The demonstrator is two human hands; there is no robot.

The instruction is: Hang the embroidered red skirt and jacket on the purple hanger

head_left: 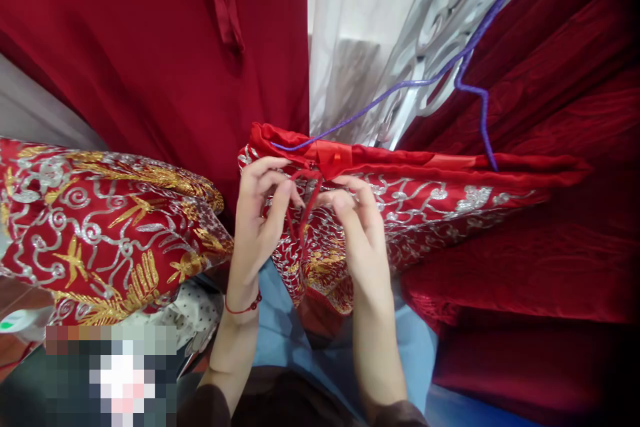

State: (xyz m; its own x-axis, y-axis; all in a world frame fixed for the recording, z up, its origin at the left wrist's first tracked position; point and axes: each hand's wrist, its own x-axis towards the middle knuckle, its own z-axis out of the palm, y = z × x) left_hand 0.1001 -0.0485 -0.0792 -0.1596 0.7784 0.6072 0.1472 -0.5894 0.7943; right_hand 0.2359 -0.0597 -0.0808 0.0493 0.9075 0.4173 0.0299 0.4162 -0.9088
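A red skirt [415, 200] with silver and gold embroidery hangs before me from a purple wire hanger [370, 107]. Its smooth red waistband [430, 163] runs across the top, and a thin red cord [311, 203] is looped at its front. My left hand [263, 210] is closed, its thumb and fingers pinching the cord on the left. On the other side, my right hand [363, 227] is closed too, thumb and forefinger pinched at the cord's right part. Between both hands the loops and loose ends hang down over the embroidery. The fingertips partly hide the knot.
Another embroidered red garment [115, 233] lies at the left. Plain red cloth [150, 33] hangs behind it, and dark red patterned cloth [550, 227] hangs at the right. Behind the hanger stands an ornate silvery frame [425, 60]. A pixelated patch covers the lower left.
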